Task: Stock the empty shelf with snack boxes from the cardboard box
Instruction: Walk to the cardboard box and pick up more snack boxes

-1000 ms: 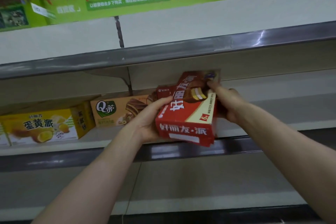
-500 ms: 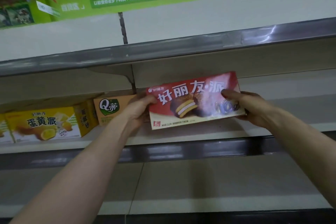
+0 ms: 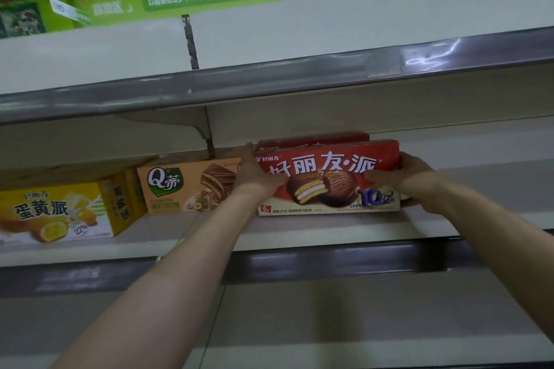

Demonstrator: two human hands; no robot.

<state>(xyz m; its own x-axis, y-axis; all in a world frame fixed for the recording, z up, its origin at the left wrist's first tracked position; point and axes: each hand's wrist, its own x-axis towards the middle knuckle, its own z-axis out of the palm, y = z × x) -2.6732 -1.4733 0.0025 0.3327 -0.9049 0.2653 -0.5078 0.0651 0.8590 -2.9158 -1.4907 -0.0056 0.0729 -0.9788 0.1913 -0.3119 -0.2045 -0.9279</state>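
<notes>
A red snack box [image 3: 328, 178] with a chocolate pie picture stands upright on the middle shelf [image 3: 299, 229], its front facing me. My left hand [image 3: 257, 172] grips its left end, thumb across the front. My right hand [image 3: 404, 175] grips its right end, thumb on the front. Right behind it, a second red box [image 3: 311, 141] shows only its top edge. The cardboard box is out of view.
An orange-tan snack box [image 3: 186, 186] stands just left of the red one, touching my left hand. A yellow box [image 3: 60, 213] sits further left. The upper shelf's grey edge [image 3: 269, 81] overhangs the boxes. The shelf is bare to the right of my right hand.
The red box went from tilted and held in the air to level and upright on the shelf, pushed back in front of another red box. Both hands kept hold of its ends.
</notes>
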